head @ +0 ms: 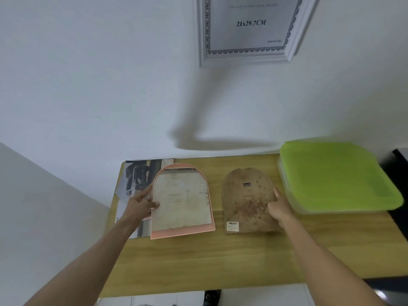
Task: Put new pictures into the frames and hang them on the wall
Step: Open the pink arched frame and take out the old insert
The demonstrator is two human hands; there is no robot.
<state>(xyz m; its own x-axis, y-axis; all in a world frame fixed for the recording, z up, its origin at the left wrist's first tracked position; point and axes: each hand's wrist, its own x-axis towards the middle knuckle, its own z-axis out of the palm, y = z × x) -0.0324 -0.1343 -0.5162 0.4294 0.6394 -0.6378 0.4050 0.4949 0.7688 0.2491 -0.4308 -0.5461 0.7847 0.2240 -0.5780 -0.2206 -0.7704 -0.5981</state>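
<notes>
- Magazine pages (138, 180) lay at the left of the wooden table (220, 261), in the centre-left of the frame, partly under the arched frame.
- Your left hand (141, 205) reached in from the lower left and gripped the left edge of the pink arched frame (183, 202), thumb on the front face and fingers curled behind the edge.
- That frame sat at centre frame, its rounded top toward the wall and its flat base toward you; whether it lay fully flat or was raised at your grip, I could not tell.
- A pale, faintly printed sheet showed through the frame's front; the print was too blurred to read.
- Just right of it, apart from it, the brown arched backing board (247, 199) lay on the table, with a small metal hanger near its top and a barcode sticker (232, 226) at its lower left corner.
- Your right hand (279, 206) came in from the lower right and held the board's right edge, thumb up on the surface and fingers curled at the edge.
- Your hands were well apart, one on each piece.
- A clear box with a green lid (335, 175) stood at the right of the table, near the board.
- A white rectangular frame (249, 56) hung on the wall at the upper right of the frame, its insert printed "21x29.7CM".
</notes>
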